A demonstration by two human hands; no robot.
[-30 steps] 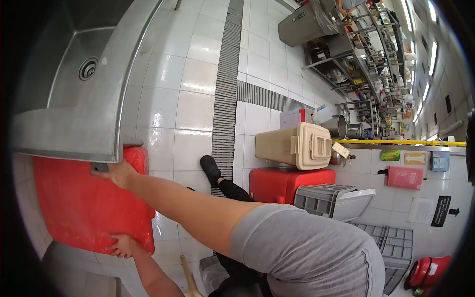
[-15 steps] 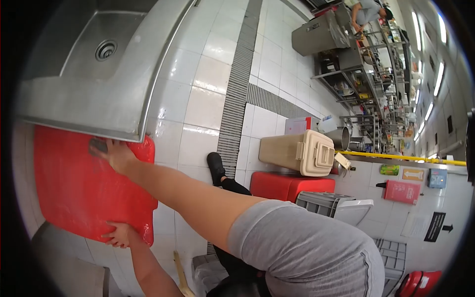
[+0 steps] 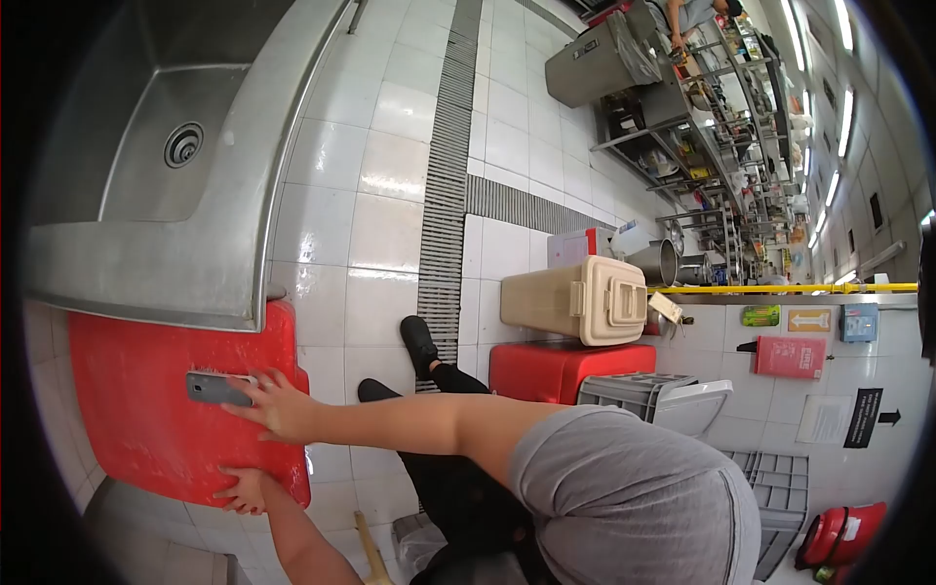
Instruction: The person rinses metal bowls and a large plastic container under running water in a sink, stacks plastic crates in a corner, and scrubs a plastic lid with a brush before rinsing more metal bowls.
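Observation:
A large red plastic piece, wet and streaked with white marks, lies partly beneath the sink's edge. Over its surface, my right hand grips a grey scrubbing brush, whose pale bristles show along one side. The fingers rest on and around the brush's near end. My left hand lies at the red piece's lower edge in the view, fingers spread against it. The palm side of this hand is hidden.
A steel sink is at upper left. A drain grate crosses the tiled floor. Near the wall stand a beige lidded bin, a red container and grey crates. Beyond is a person beside steel shelving.
My right hand and the brush have come out from the sink's edge towards my left hand, and more of the brush shows. My left hand stays at the red piece's edge. The view has shifted slightly.

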